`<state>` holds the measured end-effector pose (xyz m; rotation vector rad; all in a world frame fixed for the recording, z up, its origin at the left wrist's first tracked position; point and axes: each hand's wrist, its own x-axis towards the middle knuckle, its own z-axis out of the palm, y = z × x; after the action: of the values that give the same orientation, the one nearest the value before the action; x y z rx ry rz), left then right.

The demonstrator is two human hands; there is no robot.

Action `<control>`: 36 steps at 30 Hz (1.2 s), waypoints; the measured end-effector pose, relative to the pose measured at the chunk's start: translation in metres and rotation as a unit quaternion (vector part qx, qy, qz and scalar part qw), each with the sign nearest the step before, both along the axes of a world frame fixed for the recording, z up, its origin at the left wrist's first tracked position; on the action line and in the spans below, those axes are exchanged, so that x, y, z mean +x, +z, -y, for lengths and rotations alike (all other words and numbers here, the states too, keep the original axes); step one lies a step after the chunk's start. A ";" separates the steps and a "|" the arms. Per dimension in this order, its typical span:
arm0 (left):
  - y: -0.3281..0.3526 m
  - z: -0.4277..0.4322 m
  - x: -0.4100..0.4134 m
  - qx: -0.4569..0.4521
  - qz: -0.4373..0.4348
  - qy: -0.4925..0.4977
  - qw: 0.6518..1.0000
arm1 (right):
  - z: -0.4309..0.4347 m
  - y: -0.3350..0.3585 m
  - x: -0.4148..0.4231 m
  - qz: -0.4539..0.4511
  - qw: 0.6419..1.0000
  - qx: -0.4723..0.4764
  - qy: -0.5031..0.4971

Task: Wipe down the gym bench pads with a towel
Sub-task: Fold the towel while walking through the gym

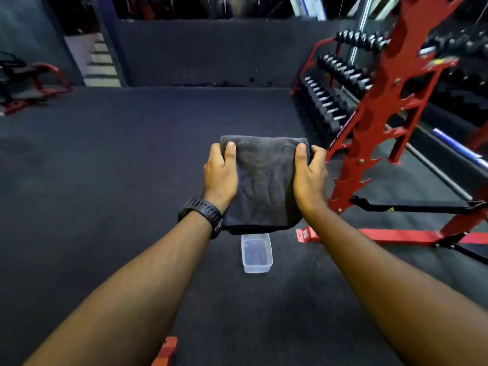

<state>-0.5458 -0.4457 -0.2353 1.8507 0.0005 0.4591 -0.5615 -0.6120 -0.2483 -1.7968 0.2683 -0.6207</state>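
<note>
A dark grey folded towel hangs in the air in front of me, held flat between both hands. My left hand, with a black watch on its wrist, grips the towel's left edge. On the right edge my right hand is closed, thumb on top. No bench pad is clearly in view; a black and red bench-like machine stands at the far left.
A clear plastic tub sits on the black rubber floor just below the towel. A red steel rack with a black strap rises at the right, a dumbbell rack behind it. A red frame piece shows at the bottom edge.
</note>
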 end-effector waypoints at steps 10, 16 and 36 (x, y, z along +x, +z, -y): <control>-0.153 0.030 0.254 0.016 -0.124 -0.039 0.991 | 0.026 -0.144 0.234 -0.120 0.992 0.005 -0.048; -0.306 0.048 0.367 0.039 -0.265 -0.054 0.962 | 0.037 -0.290 0.340 -0.247 0.966 0.019 -0.078; -0.771 0.069 0.419 0.063 -0.507 0.016 0.860 | 0.056 -0.769 0.408 -0.460 0.888 0.014 -0.014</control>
<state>-0.1267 -0.5147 -1.0062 2.0226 0.7280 -0.5525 -0.1532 -0.6681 -1.0168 -1.9477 0.9342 0.2733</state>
